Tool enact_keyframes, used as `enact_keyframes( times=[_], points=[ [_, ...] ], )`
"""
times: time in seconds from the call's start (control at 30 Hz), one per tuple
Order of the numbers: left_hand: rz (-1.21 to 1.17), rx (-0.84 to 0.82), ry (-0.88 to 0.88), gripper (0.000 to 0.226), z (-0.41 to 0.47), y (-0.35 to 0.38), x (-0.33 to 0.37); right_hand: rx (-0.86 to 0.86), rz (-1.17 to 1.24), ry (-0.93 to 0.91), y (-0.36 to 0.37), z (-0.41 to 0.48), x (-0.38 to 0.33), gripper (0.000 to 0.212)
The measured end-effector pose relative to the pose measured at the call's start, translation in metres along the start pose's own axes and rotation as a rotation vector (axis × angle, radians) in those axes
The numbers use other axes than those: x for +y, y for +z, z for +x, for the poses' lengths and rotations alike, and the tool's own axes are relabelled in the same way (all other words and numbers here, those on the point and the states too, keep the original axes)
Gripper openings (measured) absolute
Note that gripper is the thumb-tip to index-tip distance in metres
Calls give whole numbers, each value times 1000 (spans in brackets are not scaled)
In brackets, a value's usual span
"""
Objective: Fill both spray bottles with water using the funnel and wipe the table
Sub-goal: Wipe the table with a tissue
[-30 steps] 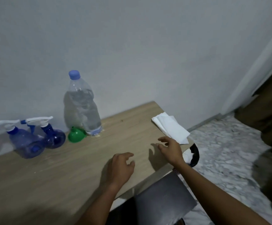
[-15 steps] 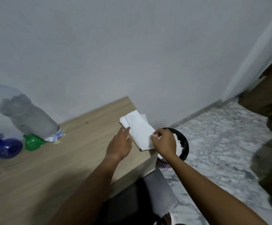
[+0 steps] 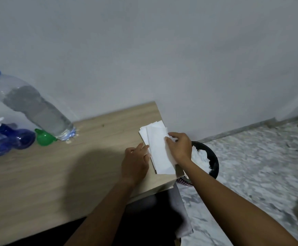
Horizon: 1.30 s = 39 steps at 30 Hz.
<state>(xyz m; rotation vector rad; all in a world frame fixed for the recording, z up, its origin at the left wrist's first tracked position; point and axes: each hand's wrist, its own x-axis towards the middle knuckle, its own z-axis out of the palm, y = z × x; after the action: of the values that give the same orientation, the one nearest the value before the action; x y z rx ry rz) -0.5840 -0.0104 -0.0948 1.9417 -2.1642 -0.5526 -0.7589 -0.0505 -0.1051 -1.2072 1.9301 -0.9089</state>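
Two grips meet at a stack of white tissues point(image 3: 158, 148) on the far right corner of the bench point(image 3: 73, 166). The left grip point(image 3: 135, 162) rests against the stack's left edge, fingers nearly straight, holding nothing. The right grip point(image 3: 179, 148) pinches the top sheet's right edge. Blue spray bottles point(image 3: 23, 141) stand at far left, a green funnel point(image 3: 44, 137) just beside them, by a capped water bottle point(image 3: 32, 109). A black bin point(image 3: 214, 160) with white paper stands on the floor beside the bench.
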Motion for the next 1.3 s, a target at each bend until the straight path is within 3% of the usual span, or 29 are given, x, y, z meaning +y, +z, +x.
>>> enact_keyframes(
  times=[0.07,0.23,0.43,0.53,0.63,0.7,0.77,1.03,1.3],
  points=[
    [11,-23,-22,40,1,-1,-2,68,47,-50,4,-3,-6,13],
    [58,-34,-3,44,-3,-4,-2,87,135,-170,4,-11,-19,13],
    [9,56,21,39,-1,-6,-1,94,252,-172,-5,-10,-26,12],
    [27,90,-3,40,1,-1,-3,50,259,-30,-12,-5,-30,8],
    [67,100,-4,41,3,1,0,-85,277,153,-18,-2,-30,26],
    [79,126,2,43,5,3,2,-164,254,152,-21,-1,-29,47],
    [64,143,25,50,7,8,1,-213,176,126,-22,1,-27,52],
    [38,-16,-9,64,9,15,3,-198,13,-70,-42,3,-37,5],
    [99,-135,-29,58,10,9,7,-138,-157,-396,-88,11,-90,13]
  ],
)
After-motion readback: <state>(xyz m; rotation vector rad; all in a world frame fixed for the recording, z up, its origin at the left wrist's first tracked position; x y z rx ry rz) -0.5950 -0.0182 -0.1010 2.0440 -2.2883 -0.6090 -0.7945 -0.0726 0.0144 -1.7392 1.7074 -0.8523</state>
